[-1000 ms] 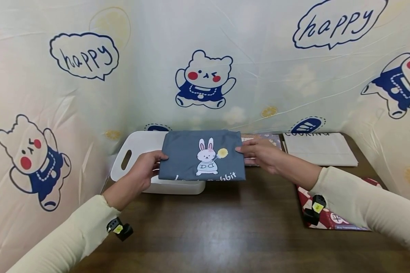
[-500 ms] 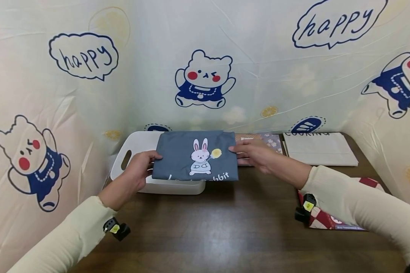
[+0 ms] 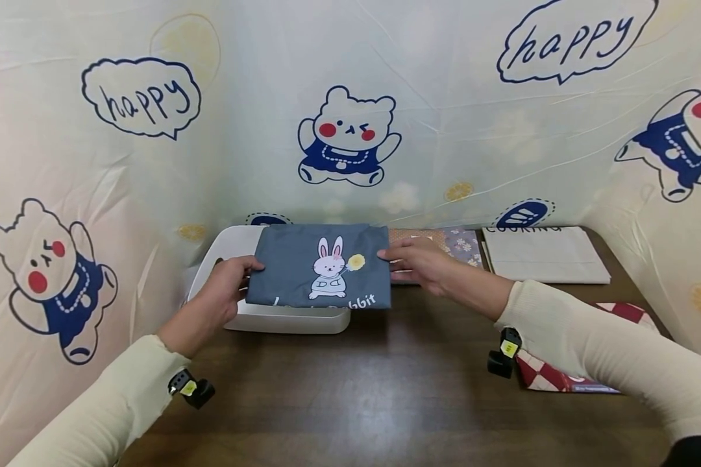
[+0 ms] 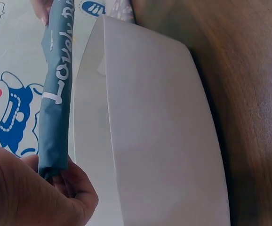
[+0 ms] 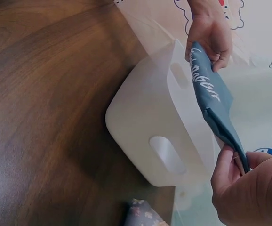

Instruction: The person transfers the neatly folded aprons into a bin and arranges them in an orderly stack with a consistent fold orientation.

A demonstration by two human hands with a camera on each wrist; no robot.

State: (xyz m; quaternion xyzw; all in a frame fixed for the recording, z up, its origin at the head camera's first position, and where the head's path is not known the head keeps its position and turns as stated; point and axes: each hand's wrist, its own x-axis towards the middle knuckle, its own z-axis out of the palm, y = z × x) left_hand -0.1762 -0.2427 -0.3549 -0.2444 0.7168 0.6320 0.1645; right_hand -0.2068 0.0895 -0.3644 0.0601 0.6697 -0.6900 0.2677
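A folded dark blue-grey cloth (image 3: 286, 272) with a printed white rabbit and white lettering is held level between both hands. My left hand (image 3: 224, 285) pinches its left edge, thumb on top and fingers beneath. On the opposite edge, my right hand (image 3: 417, 263) grips it the same way. Under the cloth stands a white plastic bin (image 3: 292, 322) with handle slots, mostly covered by it in the head view. The right wrist view shows the cloth (image 5: 211, 94) raised above the rim of the bin (image 5: 136, 113).
Behind my right hand lies a folded floral cloth (image 3: 463, 243). Farther right is a folded off-white cloth (image 3: 549, 256) with dark lettering. A red checked cloth (image 3: 540, 373) lies partly under my right sleeve. A printed curtain (image 3: 432, 130) closes off the wooden table's (image 3: 350, 402) back.
Both hands have carried the blue-grey cloth leftward, farther over the white bin. More of the floral cloth shows behind my right hand.
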